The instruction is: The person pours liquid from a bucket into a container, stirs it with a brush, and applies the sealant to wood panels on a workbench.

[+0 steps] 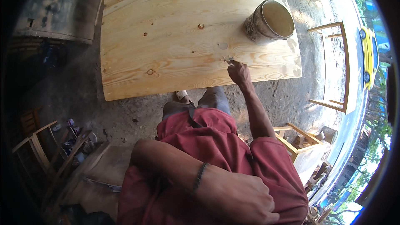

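My right hand (239,73) is closed around a small putty knife (229,61), its blade down on the pale wooden panel (175,50) near its front edge. A whitish smear of filler (226,58) lies at the blade, and a pale round patch shows just beyond it. My left hand (235,193), with a dark beaded bracelet (200,176) at the wrist, is bent across my chest over the red shirt. Its fingers are curled, and their inner side is hidden from view.
A dirty bucket (270,21) stands on the panel's right side, beyond my right hand. Wooden frames (346,66) stand on the ground to the right. Scrap wood and cans (75,146) are heaped at the lower left. A yellow car (368,58) is at far right.
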